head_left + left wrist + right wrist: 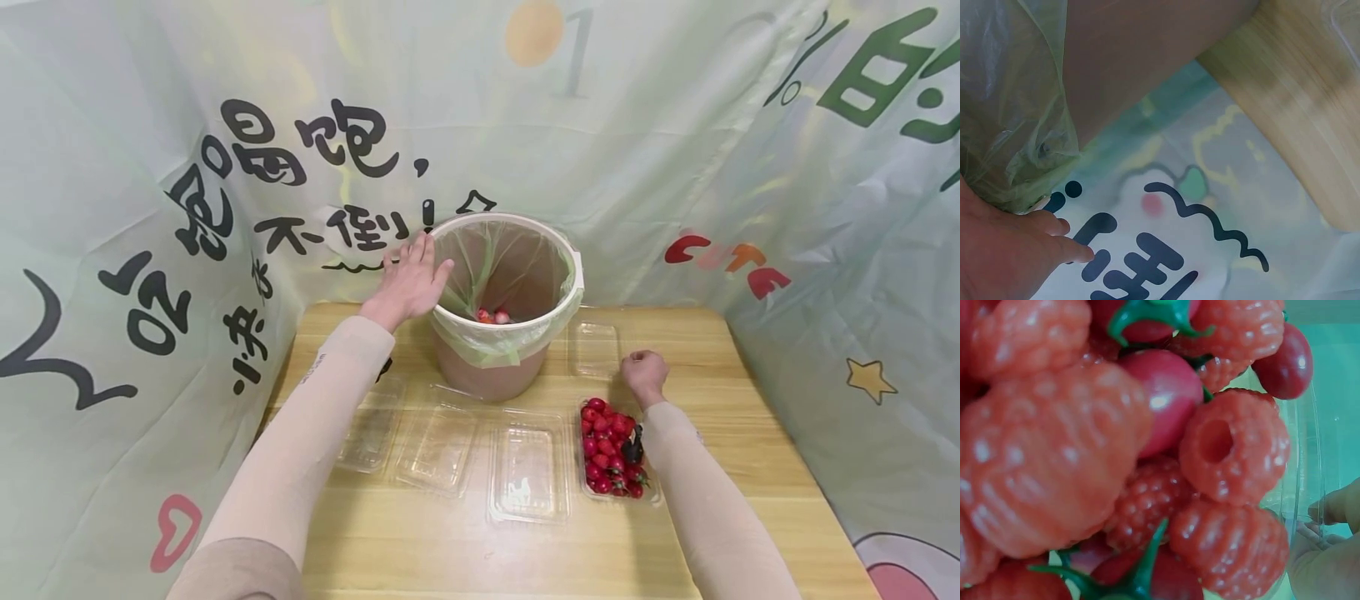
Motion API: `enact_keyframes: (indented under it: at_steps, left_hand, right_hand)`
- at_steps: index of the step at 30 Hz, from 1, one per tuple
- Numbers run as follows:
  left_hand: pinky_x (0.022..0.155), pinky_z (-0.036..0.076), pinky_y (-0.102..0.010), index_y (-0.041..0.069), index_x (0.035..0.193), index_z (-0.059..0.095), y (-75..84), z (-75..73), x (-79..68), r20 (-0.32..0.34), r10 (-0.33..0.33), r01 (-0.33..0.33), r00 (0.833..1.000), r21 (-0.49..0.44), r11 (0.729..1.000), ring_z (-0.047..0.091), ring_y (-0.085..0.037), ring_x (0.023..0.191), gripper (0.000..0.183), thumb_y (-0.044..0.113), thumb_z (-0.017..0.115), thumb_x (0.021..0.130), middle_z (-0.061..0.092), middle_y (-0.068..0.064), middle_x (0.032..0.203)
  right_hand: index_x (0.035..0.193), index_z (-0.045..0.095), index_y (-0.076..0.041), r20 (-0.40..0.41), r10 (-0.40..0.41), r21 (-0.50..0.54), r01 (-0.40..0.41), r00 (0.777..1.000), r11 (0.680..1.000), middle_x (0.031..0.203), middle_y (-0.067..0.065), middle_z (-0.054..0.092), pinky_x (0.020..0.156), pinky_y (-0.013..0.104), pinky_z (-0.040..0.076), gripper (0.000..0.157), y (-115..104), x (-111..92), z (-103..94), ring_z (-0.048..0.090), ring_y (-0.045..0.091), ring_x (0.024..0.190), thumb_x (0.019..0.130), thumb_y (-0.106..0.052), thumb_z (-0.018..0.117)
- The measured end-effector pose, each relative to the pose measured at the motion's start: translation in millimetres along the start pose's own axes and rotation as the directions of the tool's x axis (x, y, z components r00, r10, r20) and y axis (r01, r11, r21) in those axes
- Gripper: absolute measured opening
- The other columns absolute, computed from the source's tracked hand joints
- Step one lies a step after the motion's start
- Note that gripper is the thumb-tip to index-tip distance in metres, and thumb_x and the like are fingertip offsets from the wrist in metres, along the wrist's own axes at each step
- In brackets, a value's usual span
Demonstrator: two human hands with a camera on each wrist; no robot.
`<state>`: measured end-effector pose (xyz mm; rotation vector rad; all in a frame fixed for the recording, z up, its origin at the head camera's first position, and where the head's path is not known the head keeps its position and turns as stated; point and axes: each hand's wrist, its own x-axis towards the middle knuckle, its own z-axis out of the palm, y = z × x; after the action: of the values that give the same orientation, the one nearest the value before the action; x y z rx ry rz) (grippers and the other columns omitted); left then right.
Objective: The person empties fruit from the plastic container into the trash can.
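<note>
My left hand (411,279) rests at the left rim of a brown bin (487,375) with a white rim. Its fingers are spread and fairly straight. A thin green plastic bag (551,321) lines the bin and folds over its rim, also seen beside the left hand (1004,256) in the left wrist view. My right hand (645,373) is low over the table with curled fingers and nothing visible in it. Nearest to it are a clear plastic box (596,348) and a clear punnet of raspberries and cherry tomatoes (606,450). The raspberries (1235,447) fill much of the right wrist view.
Several clear plastic trays (528,471) lie in a row on the wooden table (420,542), in front of the bin. A few red and pale pieces (492,316) lie inside the bin. Printed cloth (637,150) hangs behind and on both sides.
</note>
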<state>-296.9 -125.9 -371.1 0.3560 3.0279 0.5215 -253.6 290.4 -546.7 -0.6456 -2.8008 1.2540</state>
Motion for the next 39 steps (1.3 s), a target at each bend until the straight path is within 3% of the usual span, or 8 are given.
enact_keyframes:
  at_steps: [18,19,21,23,25,30,37,39]
  left_hand:
    - [0.129,-0.002,-0.070,0.000,0.168,0.001,0.0,2.0,-1.2,-0.001,0.001,-0.001,1.000,0.008,1.000,0.005,-0.048,0.163,0.080,0.055,0.013,0.111,0.000,-0.020,0.178]
    - [0.129,-0.001,-0.070,0.000,0.168,0.001,0.3,1.9,-1.3,-0.002,0.002,-0.002,1.000,0.007,1.000,0.006,-0.048,0.163,0.080,0.055,0.013,0.111,0.000,-0.020,0.178]
    - [0.129,-0.001,-0.070,0.000,0.168,0.002,0.5,2.2,-0.8,-0.008,0.004,-0.004,1.000,0.004,1.000,0.006,-0.049,0.163,0.079,0.054,0.014,0.112,0.001,-0.020,0.178]
    - [0.129,0.000,-0.070,0.000,0.168,0.003,0.9,2.5,0.0,-0.013,0.005,-0.005,1.000,0.006,1.000,0.007,-0.048,0.163,0.078,0.053,0.014,0.112,0.002,-0.020,0.178]
    - [0.129,0.001,-0.070,0.000,0.168,0.004,1.7,2.7,0.4,-0.018,0.005,-0.005,1.000,0.006,1.000,0.008,-0.048,0.162,0.077,0.052,0.015,0.112,0.002,-0.020,0.178]
    - [0.129,0.002,-0.070,-0.001,0.168,0.004,3.3,1.8,-0.4,-0.013,0.003,-0.003,1.000,0.005,1.000,0.008,-0.048,0.163,0.077,0.051,0.016,0.112,0.002,-0.019,0.178]
    - [0.129,0.000,-0.070,-0.001,0.168,0.004,0.8,1.3,0.3,-0.013,0.006,-0.006,1.000,0.020,1.000,0.008,-0.049,0.162,0.078,0.052,0.015,0.112,0.001,-0.020,0.178]
    - [0.129,-0.001,-0.070,-0.001,0.168,0.004,0.2,1.3,0.1,-0.012,0.005,-0.005,1.000,0.018,1.000,0.008,-0.049,0.162,0.078,0.052,0.015,0.112,0.002,-0.020,0.178]
  right_hand:
    - [0.134,0.057,0.018,0.042,-0.009,-0.070,0.012,0.999,0.998,0.142,0.040,0.055,0.117,0.061,0.041,0.050,2.3,-1.5,-3.7,0.045,0.056,0.137,0.097,-0.012,0.046]
    - [0.126,0.060,0.019,0.038,-0.008,-0.068,0.010,0.999,0.998,0.135,0.041,0.058,0.112,0.060,0.045,0.045,2.5,-1.2,-3.4,0.048,0.054,0.131,0.096,-0.012,0.046]
    - [0.097,0.063,0.017,0.031,-0.007,-0.069,0.009,0.999,0.998,0.099,0.035,0.066,0.090,0.054,0.053,0.034,4.0,0.2,-3.4,0.057,0.049,0.104,0.095,-0.013,0.048]
    - [0.074,0.055,0.005,0.026,-0.008,-0.076,0.010,1.000,0.997,0.075,0.021,0.057,0.072,0.045,0.049,0.029,4.1,-1.2,-5.1,0.052,0.039,0.086,0.094,-0.014,0.050]
    - [0.063,0.041,-0.010,0.033,-0.003,-0.078,0.005,0.999,0.997,0.060,0.005,0.039,0.061,0.037,0.038,0.033,4.6,-1.1,-8.1,0.041,0.028,0.071,0.093,-0.016,0.052]
    - [0.051,0.037,-0.018,0.050,-0.067,-0.132,0.074,0.996,0.989,0.048,-0.006,0.034,0.052,0.031,0.036,0.044,4.0,-2.9,-22.3,0.036,0.018,0.054,0.091,-0.019,0.054]
    - [0.051,0.037,-0.017,-0.039,-0.198,-0.197,0.187,0.979,0.963,0.044,-0.007,0.030,0.046,0.030,0.029,0.044,-9.0,-12.6,-44.3,0.029,0.013,0.045,0.093,-0.014,0.048]
    - [0.052,0.041,-0.016,-0.052,-0.226,-0.194,0.212,0.973,0.958,0.043,-0.008,0.036,0.046,0.030,0.030,0.041,-9.3,-17.1,-49.0,0.033,0.013,0.044,0.093,-0.013,0.047]
